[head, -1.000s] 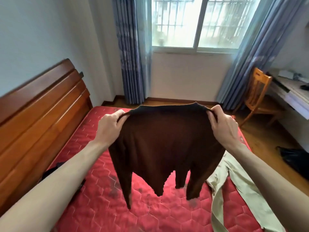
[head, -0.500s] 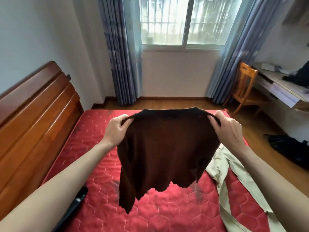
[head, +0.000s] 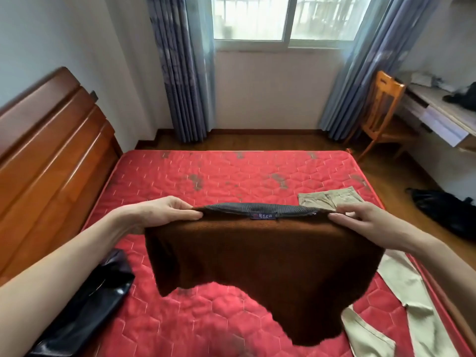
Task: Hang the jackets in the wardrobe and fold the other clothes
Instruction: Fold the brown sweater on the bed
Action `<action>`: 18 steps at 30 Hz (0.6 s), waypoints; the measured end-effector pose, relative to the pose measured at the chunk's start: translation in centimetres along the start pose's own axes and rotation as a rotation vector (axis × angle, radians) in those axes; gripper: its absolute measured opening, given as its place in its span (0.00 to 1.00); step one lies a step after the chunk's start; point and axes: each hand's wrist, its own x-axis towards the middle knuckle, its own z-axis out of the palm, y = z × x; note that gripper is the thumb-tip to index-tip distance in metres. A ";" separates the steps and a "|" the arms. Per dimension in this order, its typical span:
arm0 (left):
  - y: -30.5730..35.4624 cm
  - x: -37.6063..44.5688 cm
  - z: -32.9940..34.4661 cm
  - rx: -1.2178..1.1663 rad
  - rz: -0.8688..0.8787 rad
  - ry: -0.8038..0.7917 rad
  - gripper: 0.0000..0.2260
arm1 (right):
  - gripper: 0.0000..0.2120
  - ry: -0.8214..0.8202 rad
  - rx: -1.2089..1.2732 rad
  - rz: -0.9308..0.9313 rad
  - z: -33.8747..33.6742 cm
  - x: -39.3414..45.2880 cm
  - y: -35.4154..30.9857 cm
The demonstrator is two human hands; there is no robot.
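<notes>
Both hands hold a dark brown sweater by its shoulders, the left hand pinching one end of the collar edge, the right hand the other, so the garment hangs between them above a bed with a red quilted mattress. Just below and beyond the right hand, beige trousers lie spread on the mattress. Below the left forearm lies a shiny black jacket. A wooden headboard stands left of the left hand. Far ahead are a window and blue curtains; right of the right hand stand a wooden chair and a tabletop.
</notes>
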 end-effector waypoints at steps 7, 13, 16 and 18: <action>-4.7 8.3 -2.0 0.010 -0.016 0.127 0.14 | 0.15 0.036 -0.014 0.030 4.7 8.4 2.7; -15.8 23.9 -4.5 0.110 -0.026 0.383 0.15 | 0.15 0.044 -0.101 0.058 16.7 21.2 12.4; -20.5 32.3 -5.6 0.275 -0.023 0.594 0.14 | 0.14 0.127 -0.148 0.089 22.4 28.9 17.0; -23.3 37.3 -5.8 0.325 -0.009 0.799 0.09 | 0.09 0.204 -0.102 0.157 26.1 33.8 19.8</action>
